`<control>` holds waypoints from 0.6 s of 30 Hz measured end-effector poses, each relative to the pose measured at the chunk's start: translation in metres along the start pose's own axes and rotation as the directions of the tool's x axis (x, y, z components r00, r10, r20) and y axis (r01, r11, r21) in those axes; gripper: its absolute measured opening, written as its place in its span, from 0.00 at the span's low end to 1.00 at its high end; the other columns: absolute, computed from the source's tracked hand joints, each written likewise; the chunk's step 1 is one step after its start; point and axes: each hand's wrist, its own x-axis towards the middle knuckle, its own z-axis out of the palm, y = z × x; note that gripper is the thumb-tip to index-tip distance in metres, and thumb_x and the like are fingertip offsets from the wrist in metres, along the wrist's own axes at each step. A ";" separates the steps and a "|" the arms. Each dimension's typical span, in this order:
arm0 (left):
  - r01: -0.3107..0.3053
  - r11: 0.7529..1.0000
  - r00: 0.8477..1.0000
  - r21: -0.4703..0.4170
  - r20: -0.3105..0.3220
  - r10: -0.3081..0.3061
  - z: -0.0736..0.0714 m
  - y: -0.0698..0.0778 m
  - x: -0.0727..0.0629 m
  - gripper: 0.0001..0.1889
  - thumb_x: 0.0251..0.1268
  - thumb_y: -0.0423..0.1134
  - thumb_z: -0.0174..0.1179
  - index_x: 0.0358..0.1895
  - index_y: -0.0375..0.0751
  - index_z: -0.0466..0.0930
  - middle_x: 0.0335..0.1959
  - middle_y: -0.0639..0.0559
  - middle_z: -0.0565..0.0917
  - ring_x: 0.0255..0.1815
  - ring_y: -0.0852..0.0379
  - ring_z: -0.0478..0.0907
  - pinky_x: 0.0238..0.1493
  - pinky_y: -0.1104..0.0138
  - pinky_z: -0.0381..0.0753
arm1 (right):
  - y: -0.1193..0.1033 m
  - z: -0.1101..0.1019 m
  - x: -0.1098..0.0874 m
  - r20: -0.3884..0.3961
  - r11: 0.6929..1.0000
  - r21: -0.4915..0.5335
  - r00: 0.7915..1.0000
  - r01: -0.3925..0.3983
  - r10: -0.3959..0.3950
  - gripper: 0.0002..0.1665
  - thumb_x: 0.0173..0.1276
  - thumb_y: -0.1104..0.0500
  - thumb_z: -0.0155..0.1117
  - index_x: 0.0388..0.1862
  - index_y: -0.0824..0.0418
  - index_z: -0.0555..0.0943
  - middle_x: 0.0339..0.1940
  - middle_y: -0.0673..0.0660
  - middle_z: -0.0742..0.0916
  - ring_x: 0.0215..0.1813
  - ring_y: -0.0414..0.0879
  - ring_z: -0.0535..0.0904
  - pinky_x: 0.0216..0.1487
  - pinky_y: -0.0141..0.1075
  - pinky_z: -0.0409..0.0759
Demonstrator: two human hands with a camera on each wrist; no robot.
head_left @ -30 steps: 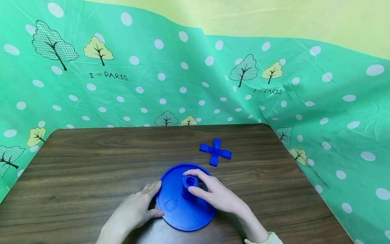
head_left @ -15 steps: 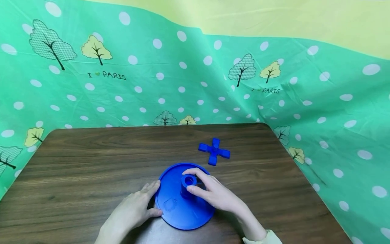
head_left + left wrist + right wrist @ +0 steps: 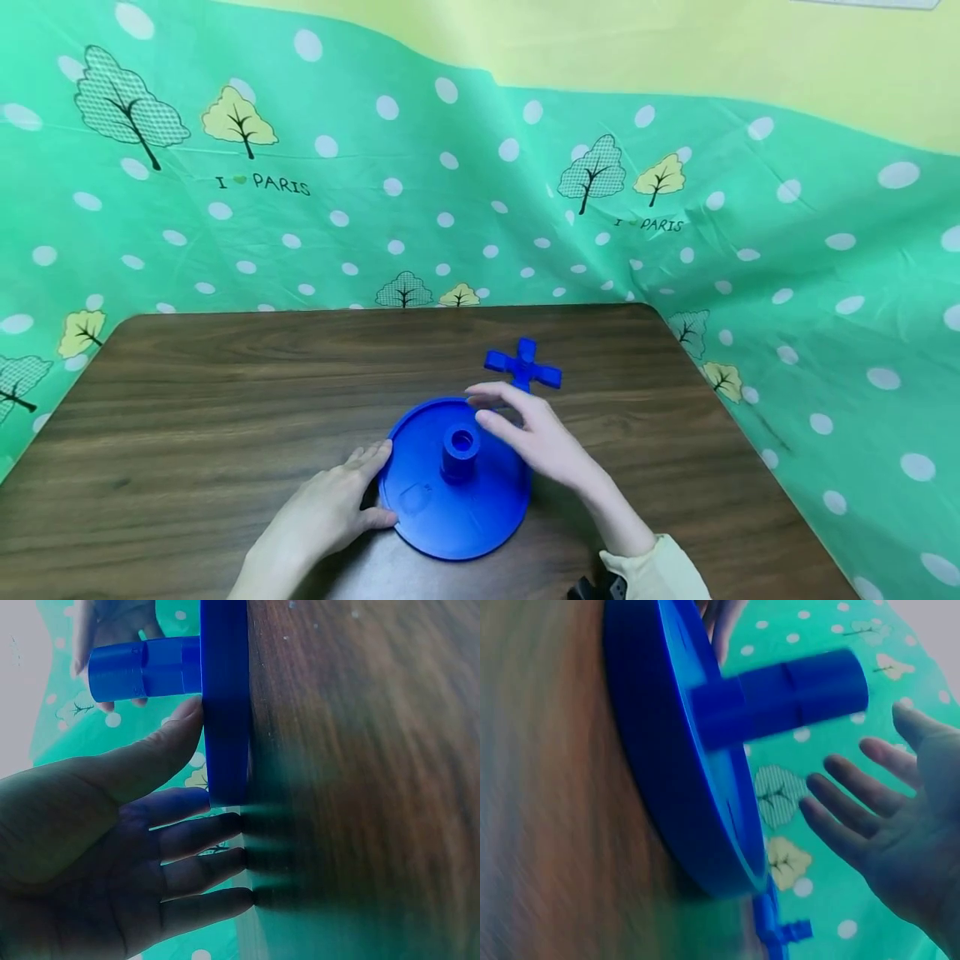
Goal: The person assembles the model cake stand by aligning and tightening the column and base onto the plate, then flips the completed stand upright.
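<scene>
A blue round base (image 3: 480,521) with a raised rim lies flat on the table. From its middle a blue hollow post (image 3: 459,454) stands upright. My left hand (image 3: 326,504) touches the left edge of the base with thumb and index finger; the left wrist view shows the fingers straight, the other fingertips on the tabletop. My right hand (image 3: 543,437) hovers over the far right of the base, apart from the post; in the right wrist view its fingers are spread, holding nothing. Just beyond it lies a blue cross-shaped piece (image 3: 523,365), its near arm partly hidden.
The brown wooden table (image 3: 225,400) has a far edge against a green dotted cloth (image 3: 337,217) printed with trees. The cloth also runs along the right side. A small black object (image 3: 600,587) shows by the right sleeve.
My right hand has let go of the post and moved up and away toward the cross-shaped piece. My left hand stays at the edge of the base.
</scene>
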 end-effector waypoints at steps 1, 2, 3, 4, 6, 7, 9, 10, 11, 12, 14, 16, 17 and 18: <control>-0.003 1.000 1.000 0.001 -0.002 0.003 0.000 0.000 0.000 0.46 0.57 0.55 0.74 0.77 0.42 0.67 0.78 0.42 0.70 0.79 0.36 0.66 0.74 0.37 0.68 | 0.002 -0.003 0.001 -0.033 1.000 -0.015 0.999 0.003 -0.003 0.21 0.80 0.48 0.58 0.68 0.46 0.78 0.65 0.52 0.86 0.66 0.45 0.82 0.64 0.45 0.83; -0.006 1.000 1.000 0.002 -0.004 0.006 0.000 0.000 0.000 0.46 0.57 0.55 0.74 0.77 0.42 0.67 0.78 0.42 0.70 0.79 0.36 0.66 0.74 0.37 0.68 | 0.005 -0.007 0.003 -0.065 0.999 -0.032 0.998 0.000 -0.002 0.21 0.79 0.47 0.59 0.67 0.47 0.79 0.64 0.52 0.86 0.65 0.45 0.83 0.63 0.45 0.84; -0.007 1.000 1.000 0.000 -0.005 0.007 0.000 0.000 0.000 0.46 0.57 0.55 0.74 0.77 0.42 0.67 0.78 0.42 0.70 0.79 0.36 0.66 0.75 0.37 0.68 | 0.007 -0.011 0.004 -0.092 0.999 -0.046 0.996 -0.005 0.001 0.20 0.79 0.47 0.60 0.66 0.47 0.80 0.63 0.52 0.87 0.65 0.46 0.83 0.63 0.46 0.84; -0.005 1.000 1.000 -0.002 -0.004 0.005 0.000 0.000 0.000 0.46 0.57 0.55 0.74 0.77 0.42 0.67 0.78 0.42 0.70 0.79 0.36 0.66 0.75 0.36 0.67 | 0.010 -0.015 0.006 -0.116 0.998 -0.060 0.993 -0.007 0.000 0.20 0.79 0.47 0.61 0.65 0.48 0.80 0.62 0.52 0.87 0.64 0.46 0.83 0.62 0.47 0.85; -0.003 1.000 1.000 -0.002 -0.002 0.003 0.000 -0.001 0.000 0.46 0.57 0.55 0.74 0.77 0.42 0.67 0.78 0.43 0.70 0.79 0.36 0.66 0.75 0.36 0.67 | 0.016 -0.022 0.008 -0.152 0.996 -0.087 0.988 -0.013 -0.001 0.20 0.78 0.48 0.61 0.65 0.50 0.80 0.60 0.53 0.88 0.62 0.48 0.84 0.61 0.50 0.85; -0.002 1.000 1.000 -0.003 -0.001 0.002 0.000 -0.001 0.000 0.46 0.57 0.54 0.74 0.78 0.42 0.67 0.78 0.43 0.70 0.79 0.36 0.66 0.75 0.36 0.67 | 0.020 -0.026 0.009 -0.169 0.995 -0.100 0.986 -0.013 -0.004 0.21 0.78 0.48 0.62 0.65 0.52 0.80 0.60 0.54 0.88 0.62 0.48 0.84 0.61 0.52 0.84; 0.002 1.000 1.000 -0.001 0.003 -0.002 0.000 -0.001 0.000 0.46 0.57 0.54 0.74 0.78 0.42 0.67 0.78 0.43 0.70 0.79 0.36 0.66 0.75 0.36 0.67 | 0.027 -0.033 0.012 -0.201 0.993 -0.115 0.980 -0.025 0.002 0.20 0.78 0.49 0.62 0.64 0.52 0.81 0.59 0.55 0.88 0.61 0.49 0.84 0.62 0.55 0.83; 0.004 1.000 1.000 0.002 0.002 -0.004 0.000 0.000 0.000 0.46 0.57 0.54 0.74 0.78 0.42 0.67 0.78 0.43 0.70 0.79 0.37 0.66 0.74 0.36 0.67 | 0.031 -0.036 0.013 -0.217 0.992 -0.125 0.976 -0.028 0.001 0.20 0.77 0.49 0.63 0.64 0.52 0.81 0.58 0.55 0.89 0.61 0.50 0.84 0.62 0.56 0.83; 0.004 1.000 1.000 0.002 0.001 -0.004 -0.001 0.000 0.000 0.46 0.57 0.54 0.74 0.78 0.42 0.67 0.78 0.43 0.70 0.79 0.37 0.66 0.75 0.36 0.67 | 0.034 -0.039 0.014 -0.232 0.991 -0.132 0.973 -0.031 0.000 0.19 0.77 0.49 0.63 0.63 0.52 0.81 0.58 0.55 0.89 0.61 0.50 0.84 0.62 0.57 0.83; 0.003 1.000 1.000 0.003 0.001 -0.003 -0.001 0.000 0.000 0.46 0.57 0.54 0.74 0.77 0.42 0.67 0.78 0.43 0.70 0.79 0.37 0.66 0.75 0.36 0.67 | 0.037 -0.042 0.015 -0.245 0.990 -0.140 0.969 -0.034 -0.002 0.19 0.77 0.49 0.63 0.63 0.51 0.81 0.58 0.56 0.89 0.61 0.50 0.84 0.62 0.57 0.82; 0.002 1.000 1.000 0.003 -0.002 -0.002 -0.001 0.000 0.000 0.46 0.57 0.54 0.74 0.77 0.42 0.67 0.78 0.43 0.70 0.79 0.37 0.66 0.74 0.36 0.67 | 0.043 -0.047 0.018 -0.264 0.987 -0.157 0.965 -0.038 -0.005 0.19 0.77 0.49 0.63 0.63 0.52 0.82 0.58 0.56 0.89 0.61 0.51 0.84 0.61 0.57 0.83; -0.001 1.000 1.000 0.003 -0.009 0.001 -0.001 0.000 0.000 0.46 0.57 0.54 0.74 0.77 0.42 0.67 0.78 0.43 0.70 0.79 0.37 0.66 0.74 0.36 0.68 | 0.048 -0.052 0.019 -0.277 0.984 -0.175 0.961 -0.046 -0.005 0.19 0.77 0.49 0.63 0.63 0.52 0.82 0.58 0.57 0.89 0.61 0.51 0.84 0.60 0.56 0.83; -0.003 1.000 1.000 0.004 -0.011 0.003 -0.001 0.000 0.000 0.46 0.57 0.54 0.75 0.77 0.42 0.67 0.78 0.43 0.70 0.79 0.37 0.67 0.74 0.36 0.68 | 0.050 -0.055 0.020 -0.281 0.982 -0.182 0.960 -0.050 -0.004 0.19 0.77 0.49 0.63 0.62 0.52 0.82 0.58 0.58 0.89 0.60 0.51 0.84 0.60 0.55 0.83; -0.003 1.000 1.000 0.005 -0.013 0.003 0.000 0.000 -0.001 0.46 0.56 0.54 0.75 0.77 0.42 0.68 0.78 0.42 0.70 0.79 0.37 0.67 0.74 0.36 0.68 | 0.052 -0.057 0.021 -0.282 0.981 -0.189 0.959 -0.053 -0.003 0.19 0.77 0.50 0.63 0.62 0.53 0.82 0.58 0.59 0.88 0.60 0.52 0.84 0.59 0.55 0.83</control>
